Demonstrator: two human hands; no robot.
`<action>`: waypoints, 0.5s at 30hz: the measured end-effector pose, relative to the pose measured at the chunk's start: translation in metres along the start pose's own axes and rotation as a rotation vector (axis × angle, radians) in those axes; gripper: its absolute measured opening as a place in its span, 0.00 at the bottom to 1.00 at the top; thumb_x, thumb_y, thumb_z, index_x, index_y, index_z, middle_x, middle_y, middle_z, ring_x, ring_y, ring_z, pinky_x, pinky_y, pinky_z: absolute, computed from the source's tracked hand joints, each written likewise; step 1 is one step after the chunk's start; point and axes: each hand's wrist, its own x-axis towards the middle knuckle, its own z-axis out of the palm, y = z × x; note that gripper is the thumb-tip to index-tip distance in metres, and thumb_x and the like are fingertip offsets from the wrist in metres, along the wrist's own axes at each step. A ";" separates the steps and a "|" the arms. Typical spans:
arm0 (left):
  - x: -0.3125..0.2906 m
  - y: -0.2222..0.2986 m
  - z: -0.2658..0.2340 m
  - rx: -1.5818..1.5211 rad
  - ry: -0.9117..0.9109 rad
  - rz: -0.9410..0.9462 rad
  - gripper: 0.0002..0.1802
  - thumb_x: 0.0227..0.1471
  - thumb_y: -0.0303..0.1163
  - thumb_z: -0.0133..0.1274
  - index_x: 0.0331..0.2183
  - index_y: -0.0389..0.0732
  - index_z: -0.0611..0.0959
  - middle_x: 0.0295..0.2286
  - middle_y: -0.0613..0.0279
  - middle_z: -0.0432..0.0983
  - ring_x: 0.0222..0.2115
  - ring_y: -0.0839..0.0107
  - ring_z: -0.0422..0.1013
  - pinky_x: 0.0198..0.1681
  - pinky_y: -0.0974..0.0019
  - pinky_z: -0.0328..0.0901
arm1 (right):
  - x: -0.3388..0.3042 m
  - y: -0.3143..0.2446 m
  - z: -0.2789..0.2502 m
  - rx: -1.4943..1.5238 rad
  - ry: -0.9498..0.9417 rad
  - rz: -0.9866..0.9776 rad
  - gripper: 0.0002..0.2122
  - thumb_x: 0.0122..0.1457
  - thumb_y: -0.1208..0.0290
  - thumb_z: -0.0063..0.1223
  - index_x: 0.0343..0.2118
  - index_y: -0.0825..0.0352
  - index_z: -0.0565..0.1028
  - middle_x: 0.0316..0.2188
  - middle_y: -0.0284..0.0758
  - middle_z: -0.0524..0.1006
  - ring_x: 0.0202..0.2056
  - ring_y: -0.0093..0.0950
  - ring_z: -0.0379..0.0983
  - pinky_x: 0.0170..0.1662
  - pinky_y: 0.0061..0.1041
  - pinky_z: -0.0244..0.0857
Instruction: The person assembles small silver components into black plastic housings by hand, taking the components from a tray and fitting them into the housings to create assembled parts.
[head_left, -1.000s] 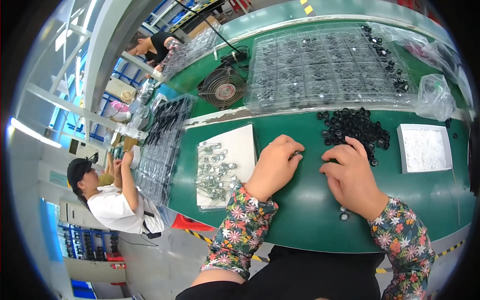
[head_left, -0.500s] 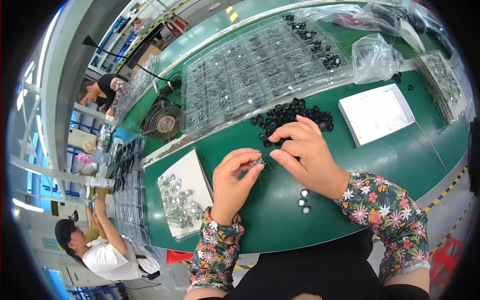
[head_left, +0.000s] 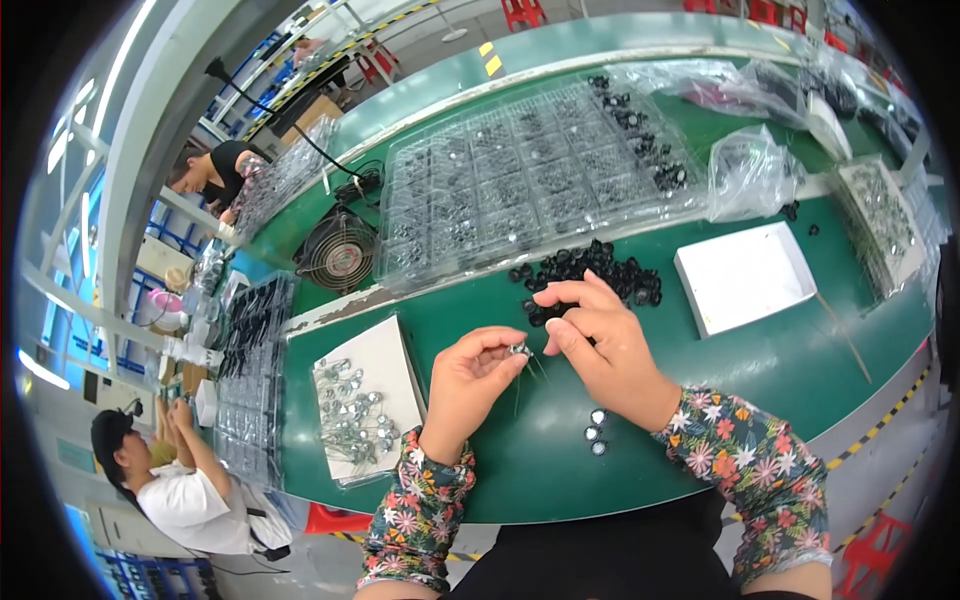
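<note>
My left hand (head_left: pixel 468 385) pinches a small round silvery component (head_left: pixel 519 349) with thin wire leads between thumb and fingertips. Just right of it, my right hand (head_left: pixel 612 365) is raised with its fingers curled and a gap between thumb and forefinger; nothing shows in it. Beyond my hands lies a heap of small black ring-shaped caps (head_left: pixel 570 266). Three round silvery pieces with dark rims (head_left: pixel 595 433) sit in a short row below my right hand. To the left, several similar leaded components (head_left: pixel 352 405) are spread over a white board or box lid (head_left: pixel 385 350).
A white open box (head_left: pixel 745 280) stands at the right, with a thin stick (head_left: pixel 845 340) beside it. Clear compartment trays (head_left: pixel 510 175) full of parts stand behind, near a black fan (head_left: pixel 338 248) and a plastic bag (head_left: pixel 755 175). Two people work at the left.
The view has tilted, so the bench sits lower in the picture. My left hand keeps its pinch on the component, and my right hand stays close by in much the same pose.
</note>
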 end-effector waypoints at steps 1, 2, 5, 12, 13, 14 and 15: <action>0.002 -0.002 -0.001 0.070 -0.002 -0.035 0.13 0.47 0.16 0.56 0.38 0.33 0.80 0.38 0.62 0.75 0.36 0.79 0.71 0.41 0.75 0.68 | 0.003 -0.001 -0.001 0.036 0.009 0.004 0.11 0.58 0.74 0.48 0.20 0.67 0.75 0.42 0.36 0.75 0.46 0.29 0.71 0.63 0.46 0.41; 0.002 -0.002 -0.001 0.280 0.052 0.005 0.13 0.45 0.20 0.59 0.37 0.35 0.81 0.36 0.62 0.76 0.33 0.75 0.73 0.38 0.73 0.69 | 0.005 -0.002 -0.001 0.044 0.027 -0.005 0.10 0.58 0.72 0.50 0.21 0.67 0.75 0.41 0.38 0.75 0.44 0.31 0.71 0.62 0.46 0.45; 0.003 0.004 -0.005 0.757 0.040 0.148 0.14 0.42 0.24 0.61 0.35 0.37 0.82 0.36 0.59 0.76 0.34 0.67 0.74 0.38 0.69 0.69 | 0.010 -0.004 0.003 0.070 0.049 0.002 0.05 0.55 0.74 0.53 0.25 0.69 0.75 0.40 0.39 0.75 0.44 0.33 0.72 0.58 0.38 0.54; 0.005 0.015 -0.028 -0.495 0.166 0.255 0.06 0.54 0.25 0.53 0.36 0.40 0.79 0.35 0.63 0.76 0.35 0.76 0.70 0.40 0.71 0.65 | 0.038 -0.024 0.024 0.202 0.019 0.091 0.03 0.51 0.77 0.57 0.29 0.68 0.77 0.44 0.38 0.75 0.47 0.30 0.71 0.51 0.26 0.61; 0.004 0.016 -0.030 -0.631 0.140 0.254 0.06 0.55 0.25 0.52 0.37 0.40 0.78 0.35 0.64 0.76 0.35 0.76 0.70 0.39 0.71 0.65 | 0.042 -0.029 0.030 0.239 0.006 0.085 0.03 0.51 0.77 0.57 0.29 0.68 0.77 0.44 0.38 0.75 0.47 0.30 0.71 0.51 0.26 0.61; 0.002 0.017 -0.030 -0.770 0.102 0.248 0.06 0.55 0.26 0.52 0.38 0.40 0.78 0.34 0.64 0.75 0.34 0.75 0.70 0.38 0.71 0.65 | 0.045 -0.034 0.035 0.290 -0.021 0.085 0.03 0.52 0.77 0.56 0.29 0.68 0.77 0.45 0.39 0.74 0.47 0.31 0.70 0.53 0.27 0.60; 0.002 0.015 -0.030 -0.808 0.112 0.230 0.07 0.57 0.27 0.50 0.39 0.41 0.77 0.35 0.65 0.74 0.34 0.75 0.70 0.38 0.70 0.66 | 0.046 -0.039 0.039 0.292 -0.039 0.052 0.03 0.52 0.78 0.56 0.29 0.68 0.77 0.45 0.39 0.74 0.48 0.31 0.70 0.53 0.28 0.60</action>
